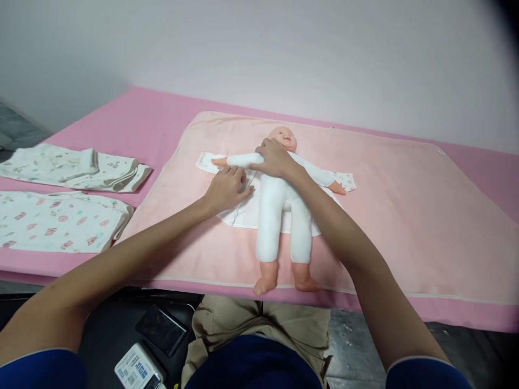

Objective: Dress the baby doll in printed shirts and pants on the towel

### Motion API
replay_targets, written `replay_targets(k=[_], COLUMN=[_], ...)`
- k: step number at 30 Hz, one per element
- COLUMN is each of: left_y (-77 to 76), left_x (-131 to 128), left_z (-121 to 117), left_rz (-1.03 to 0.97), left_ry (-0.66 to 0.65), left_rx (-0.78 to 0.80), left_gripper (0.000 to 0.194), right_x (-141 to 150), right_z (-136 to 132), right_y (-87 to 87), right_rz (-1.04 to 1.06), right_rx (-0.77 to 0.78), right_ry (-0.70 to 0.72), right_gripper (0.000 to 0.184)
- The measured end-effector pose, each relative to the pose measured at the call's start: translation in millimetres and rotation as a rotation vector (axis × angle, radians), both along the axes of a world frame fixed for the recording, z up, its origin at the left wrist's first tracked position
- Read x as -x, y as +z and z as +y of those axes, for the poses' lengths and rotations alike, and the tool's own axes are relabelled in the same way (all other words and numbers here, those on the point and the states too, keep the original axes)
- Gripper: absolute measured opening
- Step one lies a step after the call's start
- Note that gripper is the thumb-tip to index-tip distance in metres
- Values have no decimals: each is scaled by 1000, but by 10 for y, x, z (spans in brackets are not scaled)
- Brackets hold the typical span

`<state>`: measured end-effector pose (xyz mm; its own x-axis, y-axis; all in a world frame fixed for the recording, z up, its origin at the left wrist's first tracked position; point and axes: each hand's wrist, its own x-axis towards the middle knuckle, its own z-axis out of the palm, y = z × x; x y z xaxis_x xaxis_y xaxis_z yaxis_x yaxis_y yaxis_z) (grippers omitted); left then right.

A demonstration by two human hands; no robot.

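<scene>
A baby doll [270, 216] with a white cloth body lies on its back, feet toward me. Under it an open white baby shirt [245, 210] is spread, its printed sleeves stretched out beneath the doll's arms. My right hand [273, 158] is wrapped over the doll's shoulder and upper chest, just below the head, its thumb on the upper arm. Beside the doll's body, just below that same outstretched arm, my left hand [229, 186] has its fingers curled down on the shirt's side; the fingertips are partly hidden.
A pale pink blanket [405, 216] covers much of the pink table [133, 113]. Folded printed baby clothes [60, 221] and another folded stack [73, 167] lie at the left. Below the table edge, a phone-like black device [162, 328] and a white box [138, 367] rest on a black surface.
</scene>
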<state>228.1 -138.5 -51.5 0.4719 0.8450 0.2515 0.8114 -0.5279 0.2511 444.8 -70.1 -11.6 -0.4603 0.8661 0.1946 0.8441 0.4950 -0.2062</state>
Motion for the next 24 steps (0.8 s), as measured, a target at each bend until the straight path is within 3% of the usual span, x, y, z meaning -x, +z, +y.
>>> replay_targets(k=[5, 10, 14, 19, 24], left_y=[46, 25, -28, -25, 78], left_x=[-263, -457, -376, -132, -76], left_z=[318, 570, 686, 886, 902], left_rz=[143, 186, 20, -320, -427], left_ry=[111, 122, 139, 252, 195], left_rx=[3, 99, 152, 343, 251], left_gripper=[39, 22, 12, 19, 16], right_x=[-311, -537, -588, -587, -425], right_z=[-135, -160, -117, -116, -122], right_y=[-9, -20, -27, -16, -43], right_rz=[230, 368, 415, 314, 342], right_rx=[-154, -179, -157, -83, -66], right_ry=[-65, -134, -136, -88, -80], right_gripper=[22, 16, 16, 21, 20])
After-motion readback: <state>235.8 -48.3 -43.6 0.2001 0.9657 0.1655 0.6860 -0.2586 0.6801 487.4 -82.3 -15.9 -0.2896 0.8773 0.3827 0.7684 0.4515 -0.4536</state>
